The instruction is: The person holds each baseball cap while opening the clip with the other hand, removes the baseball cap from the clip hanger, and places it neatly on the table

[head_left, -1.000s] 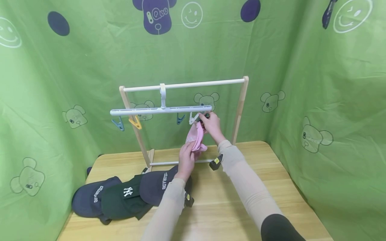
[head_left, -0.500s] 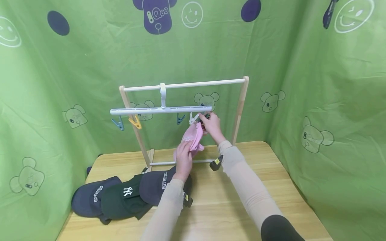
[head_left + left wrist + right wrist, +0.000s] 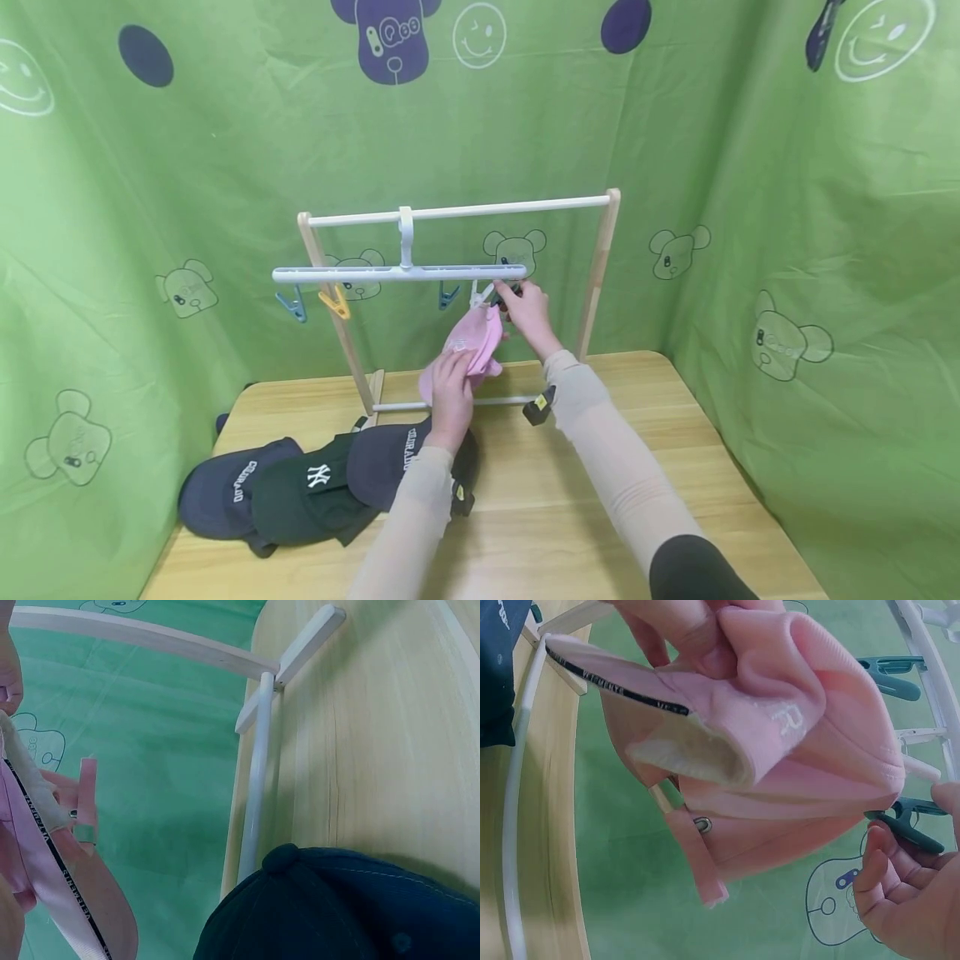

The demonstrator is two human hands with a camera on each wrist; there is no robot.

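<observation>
A pink baseball cap (image 3: 477, 330) hangs below the right end of a white clip hanger (image 3: 360, 275). My left hand (image 3: 453, 396) grips the cap from the front; in the right wrist view its fingers (image 3: 694, 637) press into the folded pink cloth. At the hanger's right end my right hand (image 3: 529, 317) pinches a dark green clip (image 3: 911, 834) between thumb and fingers. That clip's tip meets the cap's edge; whether it bites the cloth I cannot tell. Beside it, a white clip (image 3: 480, 294) hangs close against the cap's top.
The hanger hooks over a rack's white top bar (image 3: 510, 208). A blue clip (image 3: 292, 305), a yellow clip (image 3: 335, 301) and a teal clip (image 3: 448, 295) also hang there. On the wooden table (image 3: 585, 500), a row of dark caps (image 3: 300, 500) lies at left. Green curtains surround it.
My left hand has shifted left and slightly down along the pink cap. More of the cap's front and brim now shows, spread toward the left. My right hand has stayed at the clip.
</observation>
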